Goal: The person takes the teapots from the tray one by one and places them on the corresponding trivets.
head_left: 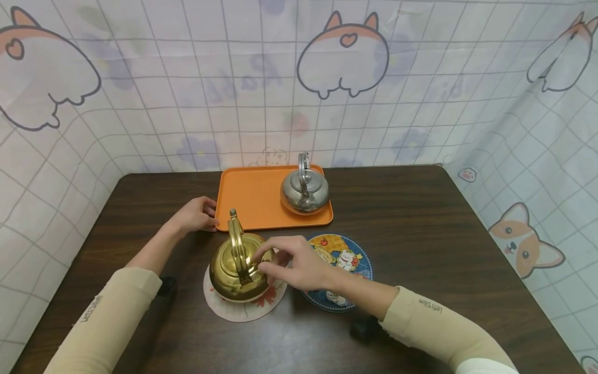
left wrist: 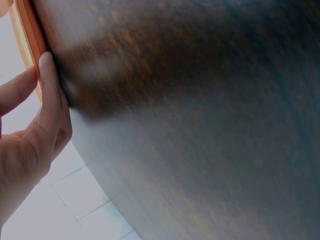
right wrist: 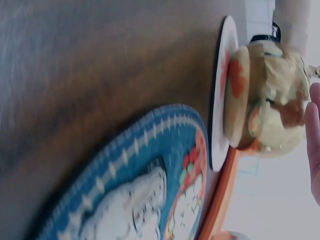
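Note:
A gold kettle (head_left: 240, 275) with an upright handle stands on a pale round mat (head_left: 233, 312) with red flowers. My right hand (head_left: 299, 265) reaches over it from the right, thumb and forefinger slightly apart beside the handle. In the right wrist view the fingers (right wrist: 313, 120) appear at the edge, close by the blurred kettle (right wrist: 272, 95). An orange tray (head_left: 249, 200) lies behind, and my left hand (head_left: 193, 215) holds its near left corner. The left wrist view has thumb and forefinger at either side of the tray's rim (left wrist: 31, 32).
On the tray's right side stands a silver kettle (head_left: 306, 195). A blue round mat (head_left: 362, 252) with cartoon figures lies right of the gold kettle, partly under my right forearm. A cloth with dog drawings (head_left: 345, 62) hangs behind the dark wooden table (head_left: 402, 208).

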The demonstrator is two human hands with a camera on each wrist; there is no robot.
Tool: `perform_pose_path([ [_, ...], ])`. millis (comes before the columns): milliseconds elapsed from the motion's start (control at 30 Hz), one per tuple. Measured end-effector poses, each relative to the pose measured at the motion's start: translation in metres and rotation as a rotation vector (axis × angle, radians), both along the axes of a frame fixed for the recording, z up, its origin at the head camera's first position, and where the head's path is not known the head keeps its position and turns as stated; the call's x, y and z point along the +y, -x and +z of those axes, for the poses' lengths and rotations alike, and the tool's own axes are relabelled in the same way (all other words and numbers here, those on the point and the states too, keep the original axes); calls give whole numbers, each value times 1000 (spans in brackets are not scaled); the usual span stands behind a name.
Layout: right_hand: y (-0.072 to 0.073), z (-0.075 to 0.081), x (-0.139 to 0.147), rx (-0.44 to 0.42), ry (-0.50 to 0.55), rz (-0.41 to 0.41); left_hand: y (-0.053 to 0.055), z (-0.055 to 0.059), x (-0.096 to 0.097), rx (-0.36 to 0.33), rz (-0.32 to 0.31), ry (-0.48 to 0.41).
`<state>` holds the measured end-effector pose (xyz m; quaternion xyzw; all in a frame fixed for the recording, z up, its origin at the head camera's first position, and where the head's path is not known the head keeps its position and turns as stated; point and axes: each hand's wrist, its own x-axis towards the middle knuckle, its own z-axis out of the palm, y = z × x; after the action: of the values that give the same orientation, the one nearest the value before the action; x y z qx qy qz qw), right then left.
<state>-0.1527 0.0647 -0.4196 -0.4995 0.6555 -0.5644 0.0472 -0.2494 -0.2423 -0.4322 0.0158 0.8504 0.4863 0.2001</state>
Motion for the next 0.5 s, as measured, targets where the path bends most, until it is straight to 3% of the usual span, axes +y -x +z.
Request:
perform_pose_path([
  [167, 8, 4, 9, 24, -18, -65, 0, -1, 0, -8, 3, 3],
  [500, 12, 5, 14, -43, 3, -227, 0, 2, -1, -6, -8, -15],
])
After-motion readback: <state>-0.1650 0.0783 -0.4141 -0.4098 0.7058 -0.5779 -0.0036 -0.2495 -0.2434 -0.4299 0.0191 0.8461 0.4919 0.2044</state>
